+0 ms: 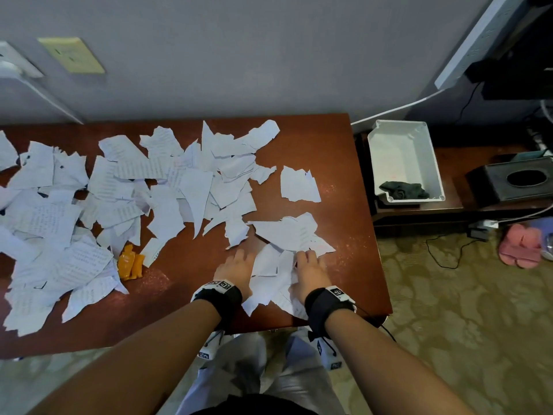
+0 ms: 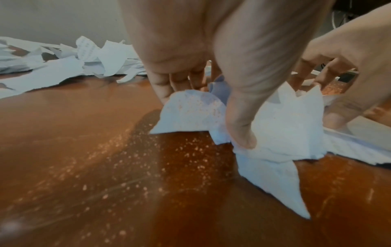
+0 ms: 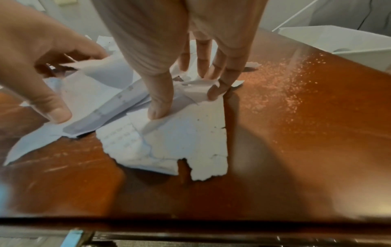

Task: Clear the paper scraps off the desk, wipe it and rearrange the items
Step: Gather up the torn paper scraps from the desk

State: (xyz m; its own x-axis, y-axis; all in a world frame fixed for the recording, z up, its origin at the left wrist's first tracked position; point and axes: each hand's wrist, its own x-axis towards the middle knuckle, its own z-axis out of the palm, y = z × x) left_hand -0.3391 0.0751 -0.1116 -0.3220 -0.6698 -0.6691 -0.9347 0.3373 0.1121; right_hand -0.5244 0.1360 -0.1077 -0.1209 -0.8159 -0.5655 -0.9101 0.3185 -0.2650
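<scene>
**While scraps (image 1: 273,275) litter the counter (image 1: 329,145), two hands work a small heap near its front right corner**

Where the brown counter nears its front right corner, both hands are down on a small heap of torn white scraps. The left hand (image 1: 236,271) sits at the heap's left side. In the left wrist view its fingers (image 2: 167,86) are bent down behind one scrap and its thumb (image 2: 241,133) presses the near side, so the paper arches up, clamped between them. The right hand (image 1: 309,271) lies on the heap's right side. In the right wrist view its fingers (image 3: 204,63) are apart and nearly straight, tips on the paper, while the thumb (image 3: 160,100) presses down on a larger scrap with faint writing. The little finger touches that scrap's right edge.

Most of the scraps lie elsewhere: a wide, overlapping spread covers the left and middle of the counter back to the wall, and one single piece (image 1: 299,185) lies apart toward the right edge. A small orange object (image 1: 130,263) sits at the front edge of the big spread, left of the hands; what it is cannot be told. Pale specks (image 3: 275,80) dust the bare wood to the right of the heap.

Beyond the counter's right edge a white bin (image 1: 419,130) stands on a lower stand, with a dark cloth (image 1: 402,190) lying in its near end. Farther right stands a dark tissue box (image 1: 520,178), and pink slippers (image 1: 522,245) lie on the patterned floor.
</scene>
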